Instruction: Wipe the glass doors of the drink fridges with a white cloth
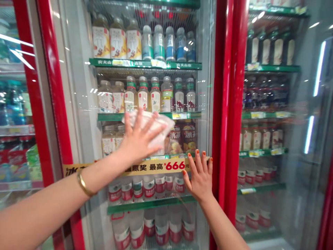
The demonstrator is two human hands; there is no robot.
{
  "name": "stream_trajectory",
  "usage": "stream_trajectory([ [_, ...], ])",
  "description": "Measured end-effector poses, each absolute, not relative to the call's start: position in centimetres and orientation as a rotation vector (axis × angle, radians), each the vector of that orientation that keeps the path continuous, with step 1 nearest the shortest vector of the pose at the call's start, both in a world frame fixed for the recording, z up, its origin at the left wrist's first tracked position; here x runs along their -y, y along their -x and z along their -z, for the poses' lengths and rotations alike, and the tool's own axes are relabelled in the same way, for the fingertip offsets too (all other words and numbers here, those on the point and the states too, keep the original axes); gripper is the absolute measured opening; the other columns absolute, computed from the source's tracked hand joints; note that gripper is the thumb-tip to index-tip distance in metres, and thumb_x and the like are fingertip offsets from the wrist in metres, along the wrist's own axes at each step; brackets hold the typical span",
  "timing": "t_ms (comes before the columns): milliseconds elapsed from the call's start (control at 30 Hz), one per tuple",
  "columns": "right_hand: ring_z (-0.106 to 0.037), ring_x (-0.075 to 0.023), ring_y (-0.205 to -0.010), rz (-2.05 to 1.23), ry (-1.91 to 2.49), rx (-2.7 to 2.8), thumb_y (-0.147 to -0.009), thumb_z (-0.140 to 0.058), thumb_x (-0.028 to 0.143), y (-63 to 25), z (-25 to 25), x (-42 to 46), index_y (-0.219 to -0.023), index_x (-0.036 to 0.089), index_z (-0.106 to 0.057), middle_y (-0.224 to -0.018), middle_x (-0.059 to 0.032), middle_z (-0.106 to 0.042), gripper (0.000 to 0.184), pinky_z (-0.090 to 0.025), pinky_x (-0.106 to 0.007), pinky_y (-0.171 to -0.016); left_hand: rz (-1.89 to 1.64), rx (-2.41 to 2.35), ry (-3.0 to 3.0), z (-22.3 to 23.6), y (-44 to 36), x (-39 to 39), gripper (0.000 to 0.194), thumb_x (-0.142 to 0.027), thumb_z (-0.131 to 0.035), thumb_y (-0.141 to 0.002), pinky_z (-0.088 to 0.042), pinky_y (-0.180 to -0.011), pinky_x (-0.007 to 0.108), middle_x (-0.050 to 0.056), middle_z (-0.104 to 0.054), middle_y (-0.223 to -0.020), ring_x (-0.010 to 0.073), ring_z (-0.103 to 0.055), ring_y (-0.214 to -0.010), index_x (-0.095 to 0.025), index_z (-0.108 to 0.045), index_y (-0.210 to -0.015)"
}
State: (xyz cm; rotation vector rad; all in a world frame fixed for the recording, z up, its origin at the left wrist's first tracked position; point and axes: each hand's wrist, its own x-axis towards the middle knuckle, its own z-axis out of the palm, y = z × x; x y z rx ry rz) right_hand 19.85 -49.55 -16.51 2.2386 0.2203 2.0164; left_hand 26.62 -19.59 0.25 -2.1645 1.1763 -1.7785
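Note:
My left hand is spread wide over a white cloth, pressing it flat to the glass door of a drinks fridge. The hand is slightly blurred, and its palm hides part of the cloth. Lower and to the right, my right hand lies with fingers stretched on the glass, close to the red door frame. Nothing shows in it. Its fingertips overlap the right end of a gold banner strip that runs across the door.
Behind the glass, green-edged shelves hold rows of bottles. Another red-framed fridge with drinks stands to the right. At the left is a further fridge with a red frame and packed drinks.

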Motion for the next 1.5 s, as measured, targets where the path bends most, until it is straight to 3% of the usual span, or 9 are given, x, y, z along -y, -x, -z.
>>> stream_trajectory([
  [167,-0.007,-0.0311,-0.179,-2.026,-2.251,-0.236,-0.106,-0.06,0.034,-19.7,16.9,49.6,-0.182,0.025,-0.016,-0.191,-0.0053,-0.009,0.089,-0.009,-0.057,-0.146,1.504,-1.468,1.764,0.9,-27.1,18.4,0.077,-0.08,-0.062,-0.098,0.014,-0.141,0.067,-0.011,-0.024,-0.187,0.0326,0.004,-0.178,-0.054,-0.041,-0.168],
  [300,-0.009,-0.0316,-0.178,-2.03,-2.257,-0.225,-0.105,-0.062,0.034,-19.8,16.9,49.6,-0.182,0.026,-0.015,-0.191,-0.0059,-0.011,0.091,-0.013,-0.057,-0.145,1.748,-1.156,2.178,-5.9,-27.2,18.4,0.075,-0.065,-0.053,-0.108,0.015,-0.129,0.087,0.001,-0.004,-0.191,0.0464,0.016,-0.174,-0.038,-0.032,-0.175],
  [400,-0.005,-0.0332,-0.179,-2.039,-2.25,-0.213,-0.105,-0.062,0.035,-19.9,16.9,49.5,-0.183,0.027,-0.014,-0.191,-0.0061,-0.006,0.092,-0.013,-0.06,-0.145,1.832,-1.199,2.119,-2.9,-26.6,21.2,0.09,-0.077,-0.057,-0.102,0.016,-0.13,0.086,0.003,0.011,-0.19,0.0488,0.029,-0.169,-0.036,-0.029,-0.177],
  [600,0.0,-0.0352,-0.179,-2.015,-2.262,-0.157,-0.104,-0.062,0.039,-20.0,16.8,49.3,-0.183,0.023,-0.011,-0.191,-0.0094,-0.001,0.095,-0.017,-0.063,-0.144,1.533,-1.464,1.686,5.1,-26.2,18.8,0.097,-0.092,-0.064,-0.087,0.014,-0.143,0.068,-0.008,-0.025,-0.186,0.0345,0.005,-0.178,-0.051,-0.037,-0.171],
  [833,-0.001,-0.0344,-0.179,-1.987,-2.29,-0.135,-0.105,-0.063,0.04,-20.0,17.0,49.4,-0.183,0.024,-0.008,-0.191,-0.01,-0.002,0.096,-0.017,-0.062,-0.144,1.793,-1.292,2.128,2.1,-26.1,19.9,0.107,-0.08,-0.071,-0.091,0.026,-0.132,0.076,0.001,0.006,-0.19,0.0427,0.029,-0.171,-0.041,-0.021,-0.178],
  [967,-0.01,-0.0346,-0.178,-1.96,-2.363,-0.056,-0.105,-0.061,0.038,-19.9,17.6,49.1,-0.183,0.025,-0.012,-0.191,-0.0113,-0.015,0.093,-0.021,-0.061,-0.142,1.45,-1.573,1.766,7.8,-25.6,20.6,0.102,-0.094,-0.068,-0.082,0.02,-0.141,0.068,-0.01,-0.027,-0.185,0.0327,0.01,-0.177,-0.052,-0.039,-0.17],
  [1100,-0.021,-0.0342,-0.176,-2.0,-2.369,0.038,-0.103,-0.063,0.041,-20.3,18.6,48.5,-0.182,0.03,-0.019,-0.188,-0.0088,-0.03,0.091,-0.024,-0.057,-0.142,1.635,-1.409,1.98,2.1,-25.8,21.0,0.078,-0.076,-0.052,-0.103,0.029,-0.133,0.072,-0.007,-0.023,-0.186,0.034,0.011,-0.177,-0.051,-0.029,-0.174],
  [1233,-0.026,-0.0348,-0.175,-2.085,-2.329,0.091,-0.103,-0.059,0.038,-20.5,19.5,48.2,-0.182,0.027,-0.019,-0.185,-0.0111,-0.035,0.089,-0.024,-0.058,-0.141,1.725,-1.414,2.164,-1.7,-25.4,24.8,0.091,-0.077,-0.063,-0.097,0.035,-0.126,0.071,-0.005,0.001,-0.19,0.0434,0.028,-0.171,-0.042,-0.031,-0.175],
  [1500,-0.018,-0.0345,-0.177,-2.101,-2.309,0.032,-0.1,-0.064,0.038,-20.4,19.6,48.3,-0.182,0.029,-0.021,-0.191,-0.0108,-0.015,0.092,-0.026,-0.057,-0.141,1.431,-1.665,1.8,-0.5,-26.0,21.4,0.087,-0.08,-0.066,-0.093,0.022,-0.136,0.075,-0.007,-0.031,-0.184,0.0377,-0.005,-0.177,-0.05,-0.039,-0.17],
])
